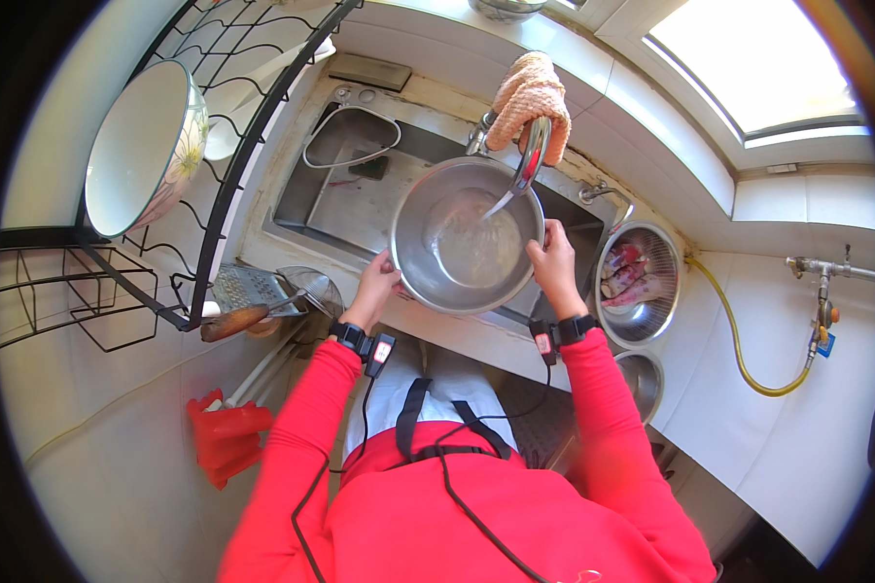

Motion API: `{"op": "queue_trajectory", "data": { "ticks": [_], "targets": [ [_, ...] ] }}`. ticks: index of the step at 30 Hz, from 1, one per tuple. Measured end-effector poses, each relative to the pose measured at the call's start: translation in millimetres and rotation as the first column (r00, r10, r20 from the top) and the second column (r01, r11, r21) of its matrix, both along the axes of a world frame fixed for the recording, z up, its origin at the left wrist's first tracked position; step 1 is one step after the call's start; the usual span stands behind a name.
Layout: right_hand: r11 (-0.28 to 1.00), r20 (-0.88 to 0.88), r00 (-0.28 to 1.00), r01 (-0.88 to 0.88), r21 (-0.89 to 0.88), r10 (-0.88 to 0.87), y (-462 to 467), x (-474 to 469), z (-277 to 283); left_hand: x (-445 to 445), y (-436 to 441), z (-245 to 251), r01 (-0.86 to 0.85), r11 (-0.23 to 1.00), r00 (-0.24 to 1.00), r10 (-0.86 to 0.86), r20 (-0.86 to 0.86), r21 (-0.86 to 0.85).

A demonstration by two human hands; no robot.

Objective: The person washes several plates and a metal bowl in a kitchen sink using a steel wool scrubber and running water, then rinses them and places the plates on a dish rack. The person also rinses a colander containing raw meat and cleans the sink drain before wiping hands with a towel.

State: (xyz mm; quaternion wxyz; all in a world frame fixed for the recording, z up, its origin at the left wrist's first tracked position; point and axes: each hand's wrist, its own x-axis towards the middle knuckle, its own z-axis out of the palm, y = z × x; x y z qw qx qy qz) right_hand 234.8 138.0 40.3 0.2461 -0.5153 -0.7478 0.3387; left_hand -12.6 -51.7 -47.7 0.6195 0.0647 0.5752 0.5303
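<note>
Both of my hands hold a round stainless steel basin (445,280) by its rim, over the metal sink (343,211). My left hand (376,286) grips the lower left edge and my right hand (554,261) the right edge. Water runs from the curved chrome faucet (536,153) into the basin, where shallow, rippling water covers the bottom. An orange-pink textured cloth (531,95) is draped over the faucet. Right of the sink, a metal basin with a wire strainer (667,280) holds several reddish-purple and whitish pieces of food (631,280).
A black wire rack (222,197) with a large floral bowl (142,149) stands at left, above a grater (244,288) and a wooden-handled skimmer (237,321). Another metal bowl (642,382) lies near my right forearm. A yellow hose (736,350) runs to a valve.
</note>
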Motion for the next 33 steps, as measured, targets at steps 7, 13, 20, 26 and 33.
{"op": "queue_trajectory", "data": {
  "ticks": [7, 13, 20, 26, 33],
  "targets": [
    [0.969, 0.23, 0.973, -0.086, 0.231, 0.032, -17, 2, 93, 79, 49, -32, 0.048, 0.999, 0.902, -0.039, 0.431, -0.009],
    [0.933, 0.587, 0.806, -0.266, 0.243, 0.077, -11, -42, 132, 136, 75, -10, 0.273, 0.94, 0.669, -0.339, 0.662, 0.205],
    [0.938, 0.661, 0.696, -0.346, -0.033, 0.28, 32, -49, 124, 190, 62, -58, 0.476, 0.863, 0.54, -0.438, 0.719, 0.169],
    [0.976, 0.537, 0.814, -0.172, -0.136, 0.219, 54, -2, 115, 125, 44, -49, 0.473, 0.879, 0.672, -0.398, 0.625, 0.051],
    [0.832, 0.113, 0.989, 0.142, -0.537, -0.095, 20, 56, 73, 33, 46, 22, 0.361, 0.928, 0.924, -0.342, 0.169, -0.093]
  ]
}}
